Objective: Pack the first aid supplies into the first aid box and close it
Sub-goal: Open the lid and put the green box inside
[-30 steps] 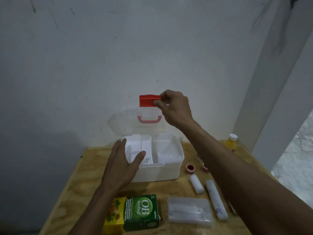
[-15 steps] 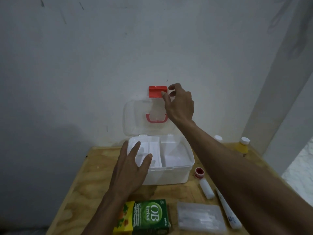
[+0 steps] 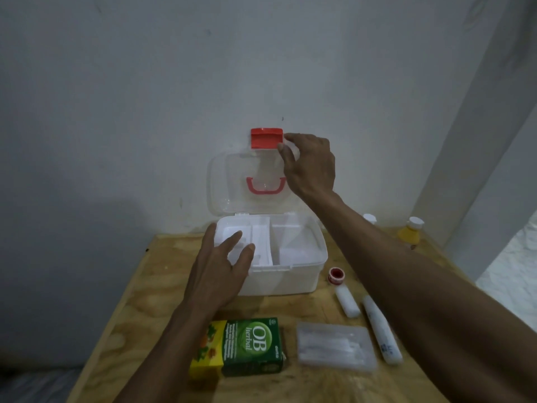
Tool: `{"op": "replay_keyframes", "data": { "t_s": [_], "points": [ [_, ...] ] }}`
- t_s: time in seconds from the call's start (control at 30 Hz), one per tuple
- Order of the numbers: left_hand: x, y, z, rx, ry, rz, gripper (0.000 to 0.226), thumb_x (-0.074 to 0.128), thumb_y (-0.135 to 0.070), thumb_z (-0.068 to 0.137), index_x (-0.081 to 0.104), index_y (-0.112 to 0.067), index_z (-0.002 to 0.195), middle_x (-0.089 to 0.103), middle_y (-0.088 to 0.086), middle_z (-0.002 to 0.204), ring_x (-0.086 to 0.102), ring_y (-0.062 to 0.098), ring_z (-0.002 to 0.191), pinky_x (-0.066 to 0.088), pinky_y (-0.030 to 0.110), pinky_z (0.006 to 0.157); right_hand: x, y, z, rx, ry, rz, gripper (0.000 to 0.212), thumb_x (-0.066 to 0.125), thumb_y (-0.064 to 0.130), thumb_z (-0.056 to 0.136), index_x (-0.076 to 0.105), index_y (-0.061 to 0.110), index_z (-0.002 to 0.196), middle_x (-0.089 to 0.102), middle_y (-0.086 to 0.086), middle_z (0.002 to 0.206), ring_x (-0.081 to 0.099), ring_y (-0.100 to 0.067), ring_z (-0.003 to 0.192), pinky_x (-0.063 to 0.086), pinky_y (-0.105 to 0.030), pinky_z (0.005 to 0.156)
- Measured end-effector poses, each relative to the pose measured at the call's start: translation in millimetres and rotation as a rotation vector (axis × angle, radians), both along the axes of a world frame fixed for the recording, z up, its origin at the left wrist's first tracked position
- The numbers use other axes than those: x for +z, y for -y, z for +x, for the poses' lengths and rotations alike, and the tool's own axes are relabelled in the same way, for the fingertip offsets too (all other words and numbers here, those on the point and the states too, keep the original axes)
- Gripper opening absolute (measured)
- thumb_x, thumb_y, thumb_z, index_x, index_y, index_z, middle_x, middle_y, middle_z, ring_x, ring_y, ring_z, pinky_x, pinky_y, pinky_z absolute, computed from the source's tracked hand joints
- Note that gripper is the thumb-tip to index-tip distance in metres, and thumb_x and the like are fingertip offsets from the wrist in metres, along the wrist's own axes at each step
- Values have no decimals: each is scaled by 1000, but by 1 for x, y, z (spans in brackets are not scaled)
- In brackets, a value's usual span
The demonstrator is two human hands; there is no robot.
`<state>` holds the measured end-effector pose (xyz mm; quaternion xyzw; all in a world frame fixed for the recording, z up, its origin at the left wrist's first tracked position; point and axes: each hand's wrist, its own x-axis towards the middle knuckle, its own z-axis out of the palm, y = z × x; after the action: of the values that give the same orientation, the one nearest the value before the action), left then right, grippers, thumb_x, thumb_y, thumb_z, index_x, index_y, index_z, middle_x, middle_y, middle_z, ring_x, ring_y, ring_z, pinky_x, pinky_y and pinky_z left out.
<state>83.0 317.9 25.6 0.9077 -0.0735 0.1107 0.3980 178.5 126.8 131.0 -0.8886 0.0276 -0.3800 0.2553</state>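
The white first aid box stands open on the wooden table, with white divided compartments inside. Its clear lid is upright against the wall, a red latch at the top and a pink handle in the middle. My right hand pinches the lid's top edge just right of the latch. My left hand lies flat on the box's front left corner, fingers spread over the rim. A green OB herbal carton and a clear plastic case lie in front.
Right of the box lie a red-and-white tape roll, a small white bottle and a long white tube. A yellow bottle with a white cap stands at the back right. A white cap shows behind my forearm.
The lid has swung further back and now stands against the wall, my right hand following it by the red latch. My left hand has stayed on the box.
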Motion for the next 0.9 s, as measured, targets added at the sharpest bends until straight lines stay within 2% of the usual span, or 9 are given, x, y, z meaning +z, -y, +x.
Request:
{"op": "replay_keyframes", "data": {
  "t_s": [0.1,0.2,0.27,0.37,0.53,0.67,0.73,0.8,0.9],
  "points": [
    [-1,-1,0,-9,8,15,56,48,-56,90,52,-28,138,16,1,161,22,21,146,24,34,111,-3,9,-21,35,32,83,40,54,47,95,63,25,127,63,2,131,50,-21,124,42,-38,102],
    [1,-1,3,-12,-23,53,58,48,-59,89,49,-31,139,16,2,161,20,21,146,23,37,113,-11,15,-67,122,21,191,36,59,44,93,64,24,123,66,4,123,57,-13,111,42,-25,90],
    [5,-1,5,-6,-43,101,60,48,-61,87,45,-34,141,14,1,162,19,22,147,23,40,113,-21,16,-108,203,-34,258,34,62,43,92,66,25,120,68,9,115,60,-5,101,43,-17,81],
    [12,1,10,-6,-73,145,63,44,-66,86,42,-38,142,14,-2,162,19,23,147,23,42,113,-47,14,-165,320,-180,280,35,65,47,88,67,29,119,68,15,108,61,4,95,48,-16,80],
    [16,7,17,-3,-75,210,62,39,-63,90,40,-34,144,16,2,161,19,25,147,22,42,114,-87,-7,-213,507,-588,251,62,70,57,79,53,37,135,56,21,130,50,9,108,43,-13,84],
    [11,7,16,-21,-61,281,59,36,-60,93,40,-33,145,17,3,161,14,24,148,19,43,116,-101,-22,-216,614,-644,157,71,74,57,75,49,35,137,54,17,137,45,7,109,34,-3,81],
    [10,6,16,-21,-58,304,57,35,-60,94,39,-35,145,16,2,161,12,23,148,17,43,116,-102,-25,-216,631,-664,139,67,75,56,75,52,34,134,58,14,130,48,4,104,39,-6,82],
    [9,6,16,-22,-56,312,54,34,-58,95,40,-37,144,16,1,162,10,22,149,17,43,116,-105,-27,-217,627,-699,92,63,74,58,76,54,32,130,61,10,125,51,-2,104,47,-21,88],
    [5,5,18,-28,-49,321,51,35,-57,95,42,-38,142,16,-1,162,8,21,149,17,43,116,-112,-28,-215,609,-689,56,65,71,62,75,53,33,130,61,10,121,52,-5,105,45,-31,94]
  ]
}}
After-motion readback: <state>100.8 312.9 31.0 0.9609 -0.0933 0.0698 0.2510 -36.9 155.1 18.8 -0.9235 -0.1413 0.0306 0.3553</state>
